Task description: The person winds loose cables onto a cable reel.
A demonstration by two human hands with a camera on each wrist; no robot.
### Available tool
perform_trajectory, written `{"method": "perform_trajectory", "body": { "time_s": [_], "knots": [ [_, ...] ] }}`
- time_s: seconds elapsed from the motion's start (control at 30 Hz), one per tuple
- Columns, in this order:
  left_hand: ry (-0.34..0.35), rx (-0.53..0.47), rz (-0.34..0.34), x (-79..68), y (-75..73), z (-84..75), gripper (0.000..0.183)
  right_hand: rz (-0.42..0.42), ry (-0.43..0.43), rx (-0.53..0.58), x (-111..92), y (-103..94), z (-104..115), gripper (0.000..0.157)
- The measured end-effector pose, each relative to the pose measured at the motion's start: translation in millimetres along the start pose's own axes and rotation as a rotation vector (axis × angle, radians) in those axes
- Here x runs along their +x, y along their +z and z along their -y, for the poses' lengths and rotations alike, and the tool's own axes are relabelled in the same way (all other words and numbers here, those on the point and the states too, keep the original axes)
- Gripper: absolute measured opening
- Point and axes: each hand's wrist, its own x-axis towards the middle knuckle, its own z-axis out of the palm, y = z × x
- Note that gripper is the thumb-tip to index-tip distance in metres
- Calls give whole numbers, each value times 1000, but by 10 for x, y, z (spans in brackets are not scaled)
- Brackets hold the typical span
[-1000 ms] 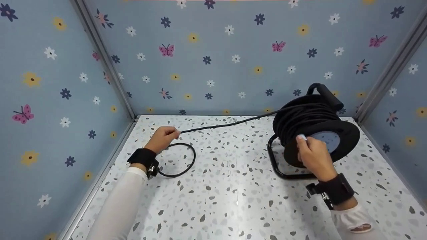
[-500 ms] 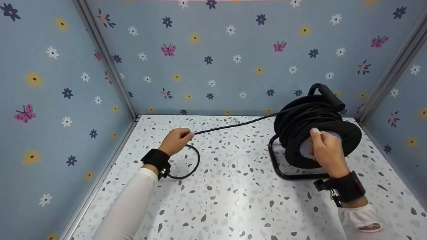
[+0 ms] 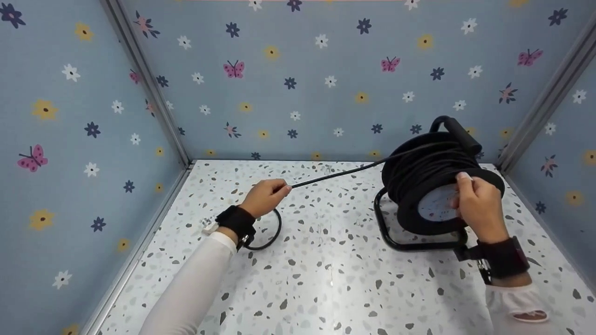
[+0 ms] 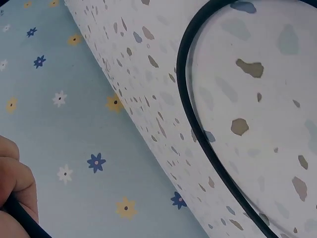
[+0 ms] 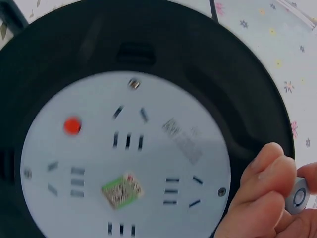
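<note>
A black cable reel (image 3: 419,172) stands on its tubular frame (image 3: 384,235) at the right, wound with black cable. My right hand (image 3: 482,207) holds the small grey knob (image 5: 298,196) near the rim of the reel's side disc. A light socket panel (image 5: 148,158) with several outlets and a red button fills that disc in the right wrist view. My left hand (image 3: 266,197) pinches the cable (image 3: 333,176), which runs up to the reel's top. Beyond my left fingers (image 4: 20,176), the free cable bends in a loop (image 4: 184,79) over the table.
A white plug (image 3: 210,227) lies partly hidden behind the left wrist strap. The reel's handle (image 3: 461,136) rises near the back wall (image 3: 307,107). Flowered panels with metal edges border the speckled table (image 3: 321,279) at the back and both sides.
My left hand has moved right along with the pinched cable, nearer the reel. My right hand has carried the knob round to the disc's right side. The white plug has come into sight.
</note>
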Motion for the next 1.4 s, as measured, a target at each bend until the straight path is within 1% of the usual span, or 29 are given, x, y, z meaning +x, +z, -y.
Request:
{"method": "perform_trajectory", "body": {
  "time_s": [0.17, 0.3, 0.4, 0.5, 0.6, 0.7, 0.83, 0.9, 0.97, 1.07, 1.17, 1.27, 1.33, 1.4],
  "knots": [
    [41, 34, 8, -5, 166, -100, 33, -6, 21, -63, 55, -108, -42, 57],
    [69, 75, 20, -6, 235, -152, 32, 2, 16, -87, 83, -187, -102, 58],
    [67, 94, 38, -4, 237, -197, 30, -7, 19, -91, 92, -228, -158, 62],
    [63, 85, 61, 5, 209, -242, 32, -22, 26, -96, 96, -248, -197, 65],
    [56, 72, 79, 16, 168, -281, 34, -24, 28, -104, 96, -262, -217, 66],
    [33, 64, 90, 4, 102, -275, 34, -25, 31, -110, 97, -278, -228, 65],
    [-26, 60, 106, -86, -56, -156, 26, -22, 46, -102, 100, -308, -260, 63],
    [-50, 24, 133, -154, -156, -52, 22, -18, 55, -97, 101, -324, -281, 62],
    [-68, -22, 184, -226, -249, 66, 19, -17, 61, -99, 104, -336, -301, 62],
    [-113, -77, 298, -330, -351, 231, 16, -18, 67, -96, 108, -343, -331, 61],
    [-175, -61, 415, -419, -401, 335, 16, -19, 71, -98, 106, -345, -360, 61],
    [-217, -43, 499, -477, -415, 389, 19, -18, 71, -106, 100, -346, -390, 61],
    [-229, -31, 522, -493, -418, 423, 19, -16, 69, -110, 98, -349, -411, 61],
    [-230, -24, 513, -497, -430, 449, 25, -17, 68, -111, 97, -354, -434, 62]
  ]
}}
